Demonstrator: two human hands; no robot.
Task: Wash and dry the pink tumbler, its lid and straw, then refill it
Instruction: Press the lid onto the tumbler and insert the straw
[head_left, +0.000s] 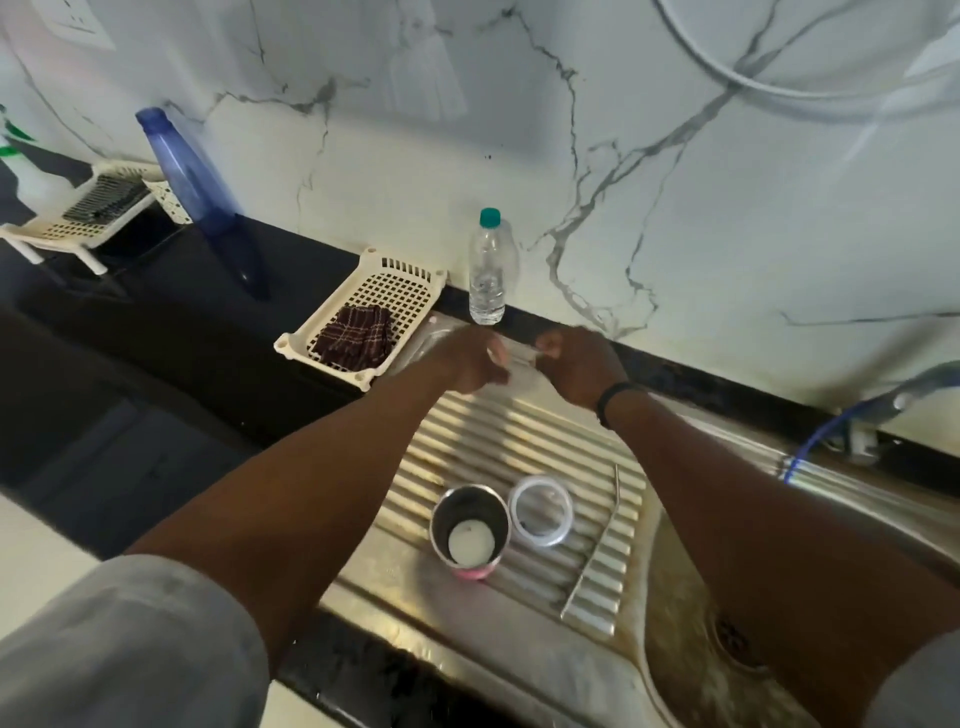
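Steel draining board (519, 441) at centre frame, both hands raised above its far end.

Black worktop (156, 312) fills the left. Left hand (462, 364) and right hand (576, 369) meet, blurred; I cannot tell whether either grip is curled on anything. The pink tumbler (469, 530) stands open at lower centre, its lid (540, 512) just right, the straw (608, 525) farther right.

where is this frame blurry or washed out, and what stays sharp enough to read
Head view: both hands, left hand and right hand, are motion-smeared, so what they hold is unclear; the tumbler, lid and straw on the drainboard read clearly; the tap at right is blurred; wide-angle bending curves the counter edge.
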